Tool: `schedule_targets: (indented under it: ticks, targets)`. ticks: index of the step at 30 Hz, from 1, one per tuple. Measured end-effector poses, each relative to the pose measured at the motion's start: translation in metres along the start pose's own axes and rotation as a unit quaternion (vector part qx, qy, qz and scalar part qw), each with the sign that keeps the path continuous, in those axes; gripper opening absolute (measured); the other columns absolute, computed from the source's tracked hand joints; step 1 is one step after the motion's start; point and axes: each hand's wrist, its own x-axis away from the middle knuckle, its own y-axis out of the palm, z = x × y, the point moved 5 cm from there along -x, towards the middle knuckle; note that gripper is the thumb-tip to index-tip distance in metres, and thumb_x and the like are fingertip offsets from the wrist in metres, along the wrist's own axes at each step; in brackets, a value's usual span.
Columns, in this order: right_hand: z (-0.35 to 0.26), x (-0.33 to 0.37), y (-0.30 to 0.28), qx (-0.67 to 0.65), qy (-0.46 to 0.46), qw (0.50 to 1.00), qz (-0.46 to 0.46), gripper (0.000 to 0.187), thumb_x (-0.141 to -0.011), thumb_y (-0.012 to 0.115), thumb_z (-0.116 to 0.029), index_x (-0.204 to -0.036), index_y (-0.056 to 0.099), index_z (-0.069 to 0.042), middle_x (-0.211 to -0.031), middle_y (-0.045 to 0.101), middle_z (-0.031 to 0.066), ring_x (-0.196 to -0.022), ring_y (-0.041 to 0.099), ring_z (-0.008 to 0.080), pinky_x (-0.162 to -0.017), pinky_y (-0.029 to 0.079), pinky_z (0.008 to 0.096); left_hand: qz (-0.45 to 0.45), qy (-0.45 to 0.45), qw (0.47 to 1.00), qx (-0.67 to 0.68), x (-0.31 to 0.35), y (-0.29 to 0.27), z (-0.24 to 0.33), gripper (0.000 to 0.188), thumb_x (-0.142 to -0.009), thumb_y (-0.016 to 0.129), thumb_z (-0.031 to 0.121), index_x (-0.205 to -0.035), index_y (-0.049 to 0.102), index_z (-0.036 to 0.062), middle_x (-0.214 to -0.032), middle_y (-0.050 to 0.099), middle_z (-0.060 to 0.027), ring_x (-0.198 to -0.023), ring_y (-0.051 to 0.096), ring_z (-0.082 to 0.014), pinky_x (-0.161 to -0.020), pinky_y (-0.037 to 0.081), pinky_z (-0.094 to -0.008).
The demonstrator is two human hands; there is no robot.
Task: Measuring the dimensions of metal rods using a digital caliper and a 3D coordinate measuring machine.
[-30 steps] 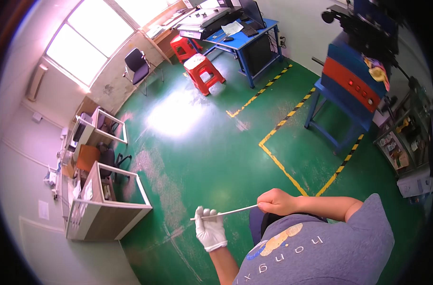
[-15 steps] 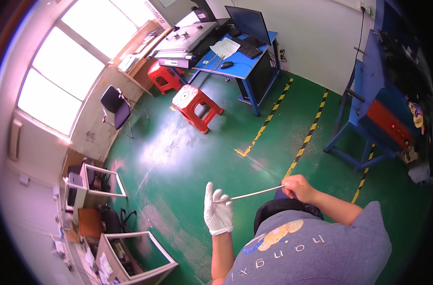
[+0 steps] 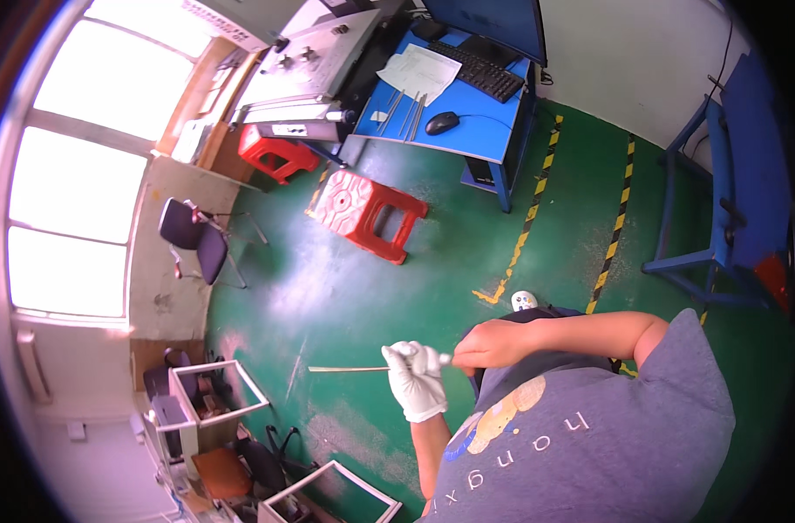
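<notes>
My left hand, in a white glove, is closed around a thin pale rod. The rod sticks out leftward from the fingers, nearly level, above the green floor. Bare and curled, my right hand meets the gloved fingers from the right. Its fingertips are closed at a small whitish tip beside the glove; whether that is glove cloth or the rod's other end, I cannot tell.
Ahead, a blue table carries a monitor, keyboard, mouse, papers and several thin rods. Red stools stand before it. A dark chair is left, a blue metal frame right.
My right hand has moved left from the rod's far end to the gloved fingers. The rod now points left from my left hand. The view has shifted closer to the blue table.
</notes>
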Motion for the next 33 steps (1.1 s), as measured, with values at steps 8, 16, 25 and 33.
schedule_targets:
  ticks: [8,16,25,33]
  targets:
    - [0.085,-0.103,-0.187,0.123,0.246,0.884,0.378,0.024,-0.073,0.054,-0.031,-0.070,0.058,-0.007,-0.066,0.059,0.0081,-0.062,0.057,0.0238,-0.056,0.044,0.0335,0.081,-0.155,0.923,-0.342,-0.206,-0.035,0.019,0.021,-0.087,0.042,0.025,-0.073,0.046,0.0091,-0.049,0.028,0.0068,-0.035,0.019,-0.0020,-0.031,0.014,-0.0192]
    - [0.148,-0.225,-0.281,-0.101,0.255,0.823,0.497,0.019,-0.082,0.049,-0.019,-0.080,0.059,-0.003,-0.066,0.056,0.0012,-0.058,0.052,0.0065,-0.050,0.040,0.0206,-0.080,-0.241,0.848,-0.465,-0.415,-0.021,-0.031,0.018,-0.086,0.045,0.020,-0.087,0.056,0.0054,-0.054,0.036,0.0059,-0.043,0.031,-0.0014,-0.038,0.025,-0.0162]
    - [0.179,-0.251,-0.376,-0.014,0.247,0.714,0.655,0.011,-0.077,0.056,-0.012,-0.074,0.056,-0.001,-0.058,0.051,-0.0015,-0.050,0.043,0.0034,-0.045,0.034,0.0198,-0.252,-0.119,0.762,-0.585,-0.534,0.008,-0.133,0.012,-0.077,0.058,0.011,-0.082,0.057,0.0005,-0.072,0.053,-0.0116,-0.065,0.052,-0.0238,-0.060,0.042,-0.0307]
    - [0.202,-0.261,-0.441,0.030,0.324,0.736,0.594,0.018,-0.075,0.055,-0.015,-0.067,0.054,0.000,-0.052,0.053,0.0062,-0.045,0.049,0.0095,-0.042,0.036,0.0252,-0.171,-0.259,0.799,-0.515,-0.556,0.023,-0.158,0.012,-0.081,0.054,0.009,-0.089,0.057,0.0016,-0.066,0.051,-0.0022,-0.054,0.047,-0.0077,-0.049,0.040,-0.0217]
